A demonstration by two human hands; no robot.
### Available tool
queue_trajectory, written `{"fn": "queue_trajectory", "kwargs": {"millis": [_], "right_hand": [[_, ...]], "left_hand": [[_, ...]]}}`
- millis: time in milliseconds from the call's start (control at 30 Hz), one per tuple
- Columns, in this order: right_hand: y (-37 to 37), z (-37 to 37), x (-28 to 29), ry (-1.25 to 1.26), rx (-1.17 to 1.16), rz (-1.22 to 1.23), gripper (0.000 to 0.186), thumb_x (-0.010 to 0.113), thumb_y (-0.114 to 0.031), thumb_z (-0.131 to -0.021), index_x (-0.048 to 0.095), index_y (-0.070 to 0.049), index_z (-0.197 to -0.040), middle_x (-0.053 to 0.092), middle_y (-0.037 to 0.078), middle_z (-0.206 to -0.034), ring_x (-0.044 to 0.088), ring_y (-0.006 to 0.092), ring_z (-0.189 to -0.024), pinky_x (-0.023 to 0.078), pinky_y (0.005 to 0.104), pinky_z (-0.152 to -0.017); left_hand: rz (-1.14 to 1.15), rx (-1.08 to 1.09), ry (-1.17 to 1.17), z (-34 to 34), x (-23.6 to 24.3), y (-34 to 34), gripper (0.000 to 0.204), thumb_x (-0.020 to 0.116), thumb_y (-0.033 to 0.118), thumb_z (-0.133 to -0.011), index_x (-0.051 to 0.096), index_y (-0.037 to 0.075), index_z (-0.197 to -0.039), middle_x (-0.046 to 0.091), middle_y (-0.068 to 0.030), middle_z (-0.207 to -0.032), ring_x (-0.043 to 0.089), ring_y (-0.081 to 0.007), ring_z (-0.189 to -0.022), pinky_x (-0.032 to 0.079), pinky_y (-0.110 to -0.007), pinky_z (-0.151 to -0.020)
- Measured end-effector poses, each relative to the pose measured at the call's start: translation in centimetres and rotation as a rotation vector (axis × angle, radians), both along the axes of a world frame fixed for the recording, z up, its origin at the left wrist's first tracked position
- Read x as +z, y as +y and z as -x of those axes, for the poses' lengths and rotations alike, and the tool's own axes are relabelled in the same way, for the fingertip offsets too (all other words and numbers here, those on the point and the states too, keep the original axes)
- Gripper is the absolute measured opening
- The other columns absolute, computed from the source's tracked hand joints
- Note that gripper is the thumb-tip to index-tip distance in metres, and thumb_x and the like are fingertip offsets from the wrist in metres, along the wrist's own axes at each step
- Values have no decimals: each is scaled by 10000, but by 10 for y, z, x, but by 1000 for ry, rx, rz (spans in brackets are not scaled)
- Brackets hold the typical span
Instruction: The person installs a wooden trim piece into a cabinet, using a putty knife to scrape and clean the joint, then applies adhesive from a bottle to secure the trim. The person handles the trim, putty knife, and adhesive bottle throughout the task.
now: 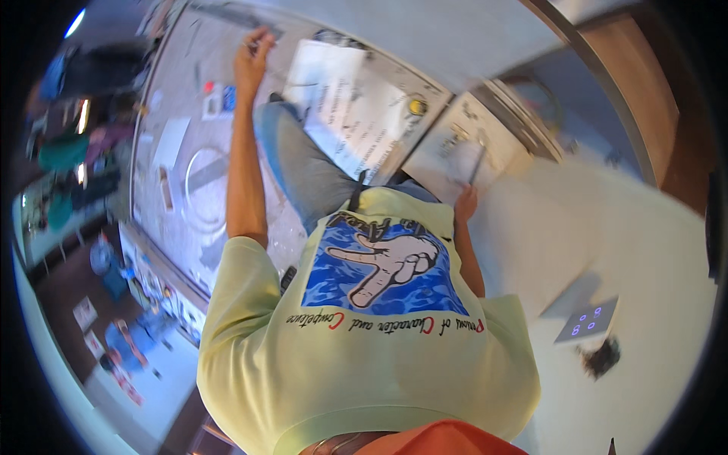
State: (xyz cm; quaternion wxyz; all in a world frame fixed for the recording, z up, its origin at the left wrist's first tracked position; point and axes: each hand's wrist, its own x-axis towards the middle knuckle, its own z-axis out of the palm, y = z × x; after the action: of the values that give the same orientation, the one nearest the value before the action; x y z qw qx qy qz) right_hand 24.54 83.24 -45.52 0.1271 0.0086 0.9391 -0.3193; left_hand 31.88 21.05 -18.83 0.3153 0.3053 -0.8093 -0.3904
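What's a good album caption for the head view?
Left hand stretched over a cluttered table, right hand holding a slim, blurred object.

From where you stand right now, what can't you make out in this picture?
All in the head view:
- Left hand's grip: blur hides whether it holds or merely touches the grey strip.
- Right hand's grip: its fingers cover one end of the thin tool, and blur hides the tool's kind.
- Yellow round item: too small and blurred to name.
- Dark object, far right: cut off by the picture's rim.
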Motion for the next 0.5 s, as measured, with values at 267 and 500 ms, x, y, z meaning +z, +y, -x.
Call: {"fn": "queue_trajectory", "kwargs": {"millis": [267, 500], "right_hand": [[8, 31, -69, -164, -96, 89, 492, 457, -387, -1042, 610, 55, -1194, 644, 248, -1157, 603, 435, -1053, 489, 513, -879], [31, 75, -68, -461, -36, 213, 303, 512, -229, -948, 591, 62, -911, 638, 162, -844, 604, 290, -705, 473, 435, -588]], "left_hand": [[-138, 676, -143, -243, -75, 98, 382, 652, 332, -1007, 683, 4, -1202, 749, -151, -986, 713, -214, -801, 545, -350, -753], [-483, 912, -54, -300, -116, 244, 451, 622, 376, -1024, 645, -7, -1260, 727, -143, -1088, 717, -216, -843, 544, -339, -757]]}}
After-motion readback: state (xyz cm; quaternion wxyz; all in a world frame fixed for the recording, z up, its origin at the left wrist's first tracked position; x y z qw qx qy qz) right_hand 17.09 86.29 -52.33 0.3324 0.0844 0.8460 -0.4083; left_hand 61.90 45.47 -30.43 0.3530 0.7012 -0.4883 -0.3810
